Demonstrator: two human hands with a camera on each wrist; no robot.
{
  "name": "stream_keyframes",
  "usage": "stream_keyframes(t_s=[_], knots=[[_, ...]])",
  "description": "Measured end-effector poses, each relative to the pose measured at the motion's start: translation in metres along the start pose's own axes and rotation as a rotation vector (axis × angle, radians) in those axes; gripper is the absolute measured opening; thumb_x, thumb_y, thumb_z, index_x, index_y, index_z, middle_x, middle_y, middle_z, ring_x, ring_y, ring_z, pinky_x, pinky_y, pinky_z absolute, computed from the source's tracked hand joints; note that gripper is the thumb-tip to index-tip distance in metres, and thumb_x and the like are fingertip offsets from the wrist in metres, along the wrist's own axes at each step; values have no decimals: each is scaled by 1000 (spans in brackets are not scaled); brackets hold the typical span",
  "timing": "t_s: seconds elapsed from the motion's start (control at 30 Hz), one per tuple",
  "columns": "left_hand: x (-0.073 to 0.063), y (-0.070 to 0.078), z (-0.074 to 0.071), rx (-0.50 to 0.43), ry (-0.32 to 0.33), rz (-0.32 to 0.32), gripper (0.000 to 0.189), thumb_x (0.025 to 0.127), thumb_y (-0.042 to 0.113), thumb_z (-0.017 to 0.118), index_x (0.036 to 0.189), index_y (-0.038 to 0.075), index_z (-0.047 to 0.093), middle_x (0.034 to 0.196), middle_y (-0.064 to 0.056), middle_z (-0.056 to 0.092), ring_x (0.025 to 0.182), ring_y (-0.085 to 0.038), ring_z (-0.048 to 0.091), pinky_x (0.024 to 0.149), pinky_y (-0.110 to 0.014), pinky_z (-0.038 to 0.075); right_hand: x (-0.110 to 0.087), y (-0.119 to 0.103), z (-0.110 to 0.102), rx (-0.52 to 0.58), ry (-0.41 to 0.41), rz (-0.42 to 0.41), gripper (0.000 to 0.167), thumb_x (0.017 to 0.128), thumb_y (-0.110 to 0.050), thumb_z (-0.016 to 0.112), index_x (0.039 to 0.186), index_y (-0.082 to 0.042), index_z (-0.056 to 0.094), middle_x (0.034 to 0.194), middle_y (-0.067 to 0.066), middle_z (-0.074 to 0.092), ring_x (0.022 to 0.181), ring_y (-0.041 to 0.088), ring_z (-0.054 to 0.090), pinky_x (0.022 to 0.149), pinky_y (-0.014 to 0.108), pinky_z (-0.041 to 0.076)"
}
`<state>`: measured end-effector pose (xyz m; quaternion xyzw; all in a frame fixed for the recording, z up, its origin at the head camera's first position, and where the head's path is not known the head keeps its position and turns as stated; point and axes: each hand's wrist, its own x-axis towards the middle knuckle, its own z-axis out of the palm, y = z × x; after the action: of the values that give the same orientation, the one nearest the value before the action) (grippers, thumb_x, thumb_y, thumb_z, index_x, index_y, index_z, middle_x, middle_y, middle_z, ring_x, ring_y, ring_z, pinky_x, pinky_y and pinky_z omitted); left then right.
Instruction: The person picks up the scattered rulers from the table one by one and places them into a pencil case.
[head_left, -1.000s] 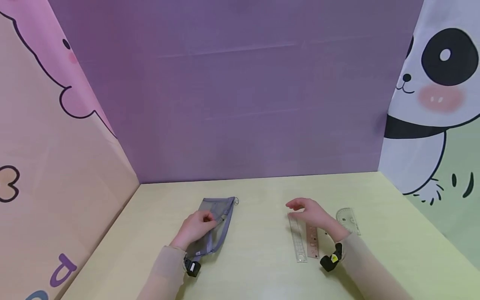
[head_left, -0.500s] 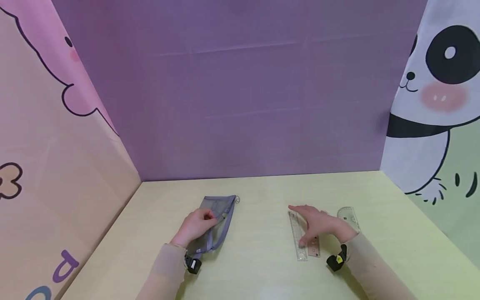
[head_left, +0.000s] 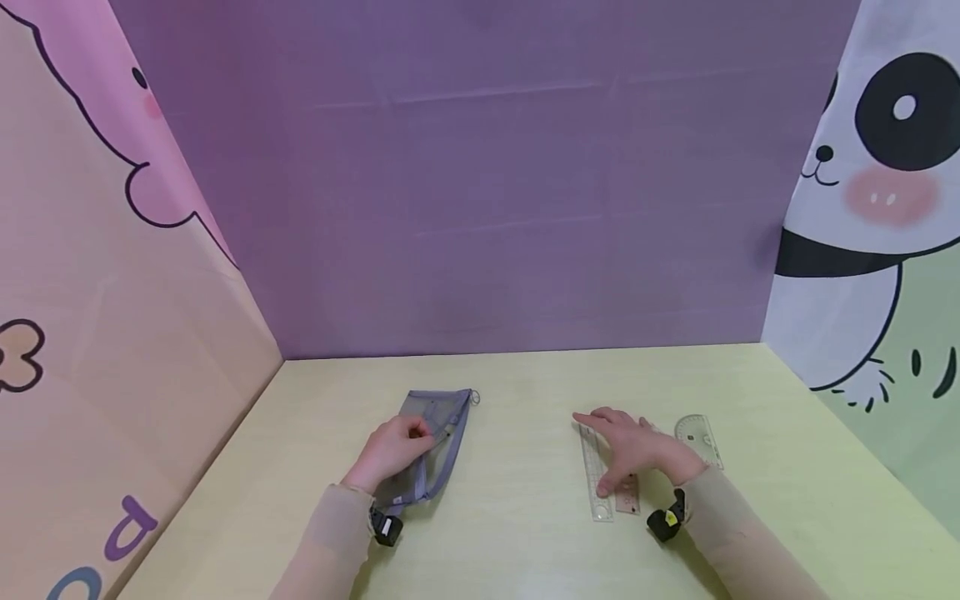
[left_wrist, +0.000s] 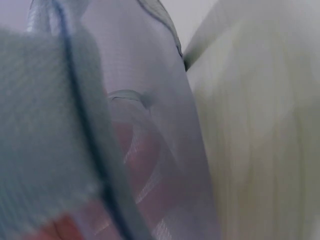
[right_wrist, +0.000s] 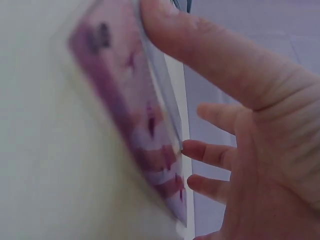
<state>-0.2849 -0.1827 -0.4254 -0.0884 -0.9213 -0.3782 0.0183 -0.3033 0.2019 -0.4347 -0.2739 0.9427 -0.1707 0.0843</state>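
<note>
On the left, my left hand (head_left: 390, 454) grips a grey-purple mesh zipper pouch (head_left: 450, 406) at its upper side. In the left wrist view, reddish fingers show through the mesh pouch (left_wrist: 175, 130). My right hand (head_left: 637, 448) spreads its fingers low over two rulers on the right, thumb near and fingers toward the far end. One is a clear ruler (head_left: 592, 458); beside it lies a pink ruler (head_left: 627, 502), partly hidden under the hand. The right wrist view shows the thumb right at the edge of the rulers, with the pink ruler (right_wrist: 120, 65) nearest the camera.
A clear protractor (head_left: 693, 433) lies right of the right hand, partly behind the wrist. The pale wooden table (head_left: 517, 542) ends at a purple backdrop (head_left: 510, 208). Cartoon-printed panels (head_left: 847, 317) stand at both sides.
My right hand has turned and spread its fingers, thumb coming down toward the near part of the clear ruler. The left hand and the pouch have stayed in place.
</note>
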Motion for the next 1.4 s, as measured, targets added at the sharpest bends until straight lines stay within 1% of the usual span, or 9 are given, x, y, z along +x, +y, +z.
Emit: stream_keyframes(t_s=[0.17, 0.37, 0.57, 0.67, 0.87, 1.0, 1.13, 1.27, 1.4], knots=[[1, 1, -1, 2, -5, -5, 9, 86, 15, 66, 78, 12, 64, 73, 2, 57, 65, -16, 48, 59, -31, 39, 9, -3, -1, -12, -36, 16, 112, 56, -31, 92, 150, -11, 34, 138, 15, 36, 128, 37, 36, 94, 76, 20], [1, 0, -2, 10, -8, -14, 9, 86, 16, 66, 78, 13, 64, 74, 2, 57, 66, -16, 49, 60, -32, 39, 13, -5, 0, 6, -62, 21, 110, 57, -29, 93, 149, -11, 36, 138, 13, 35, 127, 34, 36, 95, 73, 21], [0, 2, -3, 13, -6, -3, 9, 86, 15, 66, 79, 12, 64, 74, 2, 58, 66, -16, 49, 59, -32, 38, 13, -5, 0, 27, -52, 21, 107, 58, -27, 92, 149, -14, 36, 139, 14, 34, 127, 34, 35, 99, 72, 16], [0, 2, -3, 18, -7, -5, 9, 86, 15, 66, 78, 12, 64, 73, 2, 57, 66, -16, 48, 59, -31, 38, 13, -5, 0, 58, -50, 20, 106, 58, -25, 91, 149, -13, 37, 136, 14, 35, 126, 34, 36, 99, 72, 14], [-1, 3, -3, 14, -11, -13, 10, 87, 15, 66, 78, 12, 64, 73, 2, 57, 65, -16, 48, 59, -31, 38, 14, -6, 0, 86, -39, 20, 103, 58, -21, 90, 148, -14, 39, 133, 12, 38, 122, 32, 38, 100, 71, 15], [0, 3, -3, 10, -16, -16, 9, 87, 15, 66, 78, 12, 64, 73, 2, 57, 65, -16, 48, 59, -32, 38, 15, -7, 1, 100, -14, 9, 98, 59, -16, 87, 146, -14, 42, 129, 10, 41, 115, 28, 41, 98, 69, 18], [1, 2, -2, 8, -13, -17, 10, 87, 15, 66, 78, 12, 64, 73, 2, 57, 65, -16, 48, 59, -32, 38, 16, -9, 1, 81, 34, -7, 91, 61, -12, 83, 143, -13, 45, 123, 7, 45, 108, 24, 43, 98, 71, 17], [2, 0, -2, 6, -11, -21, 10, 87, 15, 66, 78, 13, 64, 73, 3, 57, 66, -16, 48, 60, -32, 38, 13, -15, -2, 43, 76, 21, 89, 62, -22, 87, 142, -11, 47, 126, 11, 46, 119, 32, 42, 96, 77, 11], [2, 1, -3, 7, -14, -20, 9, 87, 16, 66, 79, 13, 64, 74, 2, 57, 67, -16, 49, 60, -32, 39, 6, -20, -3, 35, 41, 74, 104, 59, -41, 90, 146, -10, 41, 140, 21, 39, 132, 41, 33, 93, 80, 6]])
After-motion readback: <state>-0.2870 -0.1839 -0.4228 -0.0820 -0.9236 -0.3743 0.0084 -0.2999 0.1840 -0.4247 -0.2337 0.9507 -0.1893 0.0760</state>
